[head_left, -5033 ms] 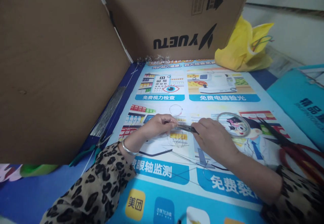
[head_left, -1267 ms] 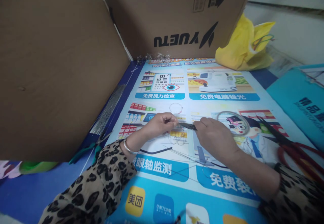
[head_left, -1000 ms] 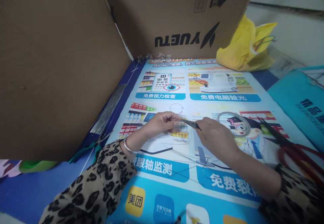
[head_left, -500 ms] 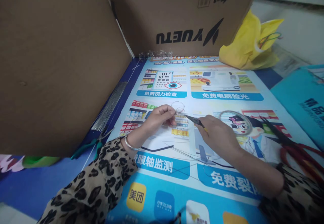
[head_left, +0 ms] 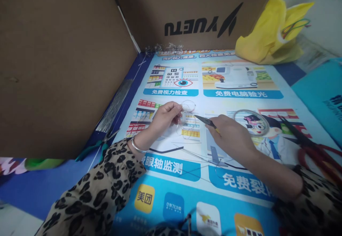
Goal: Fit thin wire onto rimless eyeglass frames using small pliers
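Pinched between thumb and fingers of my left hand (head_left: 167, 116) is a thin wire piece (head_left: 188, 105) bent into loops. My right hand (head_left: 231, 132) is wrapped round pliers (head_left: 205, 120) with dark, narrow jaws; their tip points left, close to the wire loops. Whether the tip touches the wire I cannot tell. Below my hands, several loose thin wires (head_left: 197, 157) lie across the printed poster (head_left: 160, 189).
Cardboard (head_left: 58, 65) stands at the left and back. A wire bundle (head_left: 114, 106) and green-handled scissors (head_left: 103, 146) lie left. Small wire pieces (head_left: 175, 47) sit behind. At right are red-handled scissors (head_left: 307, 147), a yellow bag (head_left: 267, 40) and a blue bag (head_left: 323, 97).
The view has shifted slightly, so the scene sits a little higher. The wire loops have turned a little in my left hand, and the pliers' tip remains close to them.
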Demonstrator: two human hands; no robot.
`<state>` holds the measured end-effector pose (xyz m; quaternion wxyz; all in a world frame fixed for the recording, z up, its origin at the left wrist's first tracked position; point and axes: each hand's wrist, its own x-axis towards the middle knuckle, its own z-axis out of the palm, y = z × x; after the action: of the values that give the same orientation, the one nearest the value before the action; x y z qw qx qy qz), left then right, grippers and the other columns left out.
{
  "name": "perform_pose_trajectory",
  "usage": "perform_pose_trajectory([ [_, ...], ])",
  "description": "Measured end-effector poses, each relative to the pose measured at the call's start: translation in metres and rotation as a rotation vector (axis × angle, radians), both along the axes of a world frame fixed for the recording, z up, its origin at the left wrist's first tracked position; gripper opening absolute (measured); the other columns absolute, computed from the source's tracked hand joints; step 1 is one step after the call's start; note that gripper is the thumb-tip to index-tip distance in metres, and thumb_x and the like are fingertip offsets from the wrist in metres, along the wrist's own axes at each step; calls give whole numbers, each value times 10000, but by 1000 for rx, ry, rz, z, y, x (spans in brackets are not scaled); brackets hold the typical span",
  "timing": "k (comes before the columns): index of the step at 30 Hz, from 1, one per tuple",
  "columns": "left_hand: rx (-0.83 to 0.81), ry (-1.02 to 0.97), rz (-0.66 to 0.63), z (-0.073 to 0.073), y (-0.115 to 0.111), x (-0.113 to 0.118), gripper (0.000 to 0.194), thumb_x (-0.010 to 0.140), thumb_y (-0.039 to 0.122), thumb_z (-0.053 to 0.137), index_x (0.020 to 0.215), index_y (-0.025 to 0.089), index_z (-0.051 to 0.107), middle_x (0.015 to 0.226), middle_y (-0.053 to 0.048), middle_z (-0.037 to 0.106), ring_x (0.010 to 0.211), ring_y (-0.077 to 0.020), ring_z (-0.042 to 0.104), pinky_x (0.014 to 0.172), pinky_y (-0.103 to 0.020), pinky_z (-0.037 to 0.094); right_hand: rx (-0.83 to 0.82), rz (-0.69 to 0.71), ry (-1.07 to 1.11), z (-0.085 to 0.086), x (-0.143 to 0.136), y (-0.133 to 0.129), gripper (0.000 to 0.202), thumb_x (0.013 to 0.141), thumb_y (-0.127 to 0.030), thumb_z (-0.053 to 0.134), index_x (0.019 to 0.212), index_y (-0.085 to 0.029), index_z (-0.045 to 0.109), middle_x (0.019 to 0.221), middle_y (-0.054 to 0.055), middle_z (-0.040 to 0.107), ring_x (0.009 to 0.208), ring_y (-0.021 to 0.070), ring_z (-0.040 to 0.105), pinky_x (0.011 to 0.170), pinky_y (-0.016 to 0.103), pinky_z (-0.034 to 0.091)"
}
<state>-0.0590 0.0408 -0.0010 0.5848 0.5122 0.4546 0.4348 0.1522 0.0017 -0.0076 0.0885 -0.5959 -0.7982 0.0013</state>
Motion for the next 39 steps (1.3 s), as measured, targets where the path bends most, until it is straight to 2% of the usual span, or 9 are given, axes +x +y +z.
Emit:
perform_pose_trajectory([
  [4,27,45,-3,-2,1,-1,247,789,385,573,730,146,550,640,21,547,467,-50,510,442,-172,376,-10,-9,78,0,1,0,238,879,-339,400,880,-182,579,849,51,591,803,191,558,613,275,340],
  [9,100,273,-37,2,-5,3,238,797,379,555,721,153,566,588,30,528,456,-49,469,449,-177,358,-58,-14,385,7,1,1,239,870,-363,419,868,-197,590,824,41,604,756,174,556,634,271,367],
  [13,249,484,-139,9,-14,12,228,815,325,534,672,154,576,534,26,522,504,-65,464,504,-190,355,-94,20,566,16,-5,2,256,836,-405,475,896,-198,613,806,36,622,728,163,553,631,262,381],
  [15,306,530,-187,11,-18,16,227,830,325,516,704,157,603,541,17,538,539,-79,481,528,-198,361,-120,47,603,18,-9,2,255,825,-400,486,879,-191,621,786,32,622,711,154,549,620,253,380],
  [20,305,545,-210,11,-21,18,270,841,381,494,734,160,606,565,12,548,576,-97,500,548,-203,364,-166,8,584,17,-10,3,200,813,-333,476,793,-186,610,688,5,601,627,133,526,558,236,346],
  [26,327,614,-114,7,-18,16,252,856,330,463,672,169,524,591,23,517,593,-94,474,567,-210,336,-195,-93,646,17,-7,3,192,817,-360,475,791,-202,580,671,-11,610,615,130,538,533,231,341],
  [30,369,658,-130,3,-17,15,257,861,349,456,677,174,493,615,27,507,592,-92,457,572,-219,322,-210,-120,655,18,-7,2,198,818,-378,473,760,-209,558,626,-22,583,576,122,518,506,229,330],
  [35,335,668,-144,4,-16,14,248,856,353,468,685,175,494,633,24,506,614,-95,456,578,-223,323,-256,-137,726,17,-5,2,214,822,-406,469,761,-217,550,610,-30,573,550,116,505,498,230,341],
  [39,336,595,-159,4,-14,12,235,870,345,437,718,175,496,644,23,501,623,-92,455,589,-219,342,-295,-180,760,19,-4,2,232,812,-433,478,751,-220,544,596,-28,575,549,123,513,497,237,348],
])
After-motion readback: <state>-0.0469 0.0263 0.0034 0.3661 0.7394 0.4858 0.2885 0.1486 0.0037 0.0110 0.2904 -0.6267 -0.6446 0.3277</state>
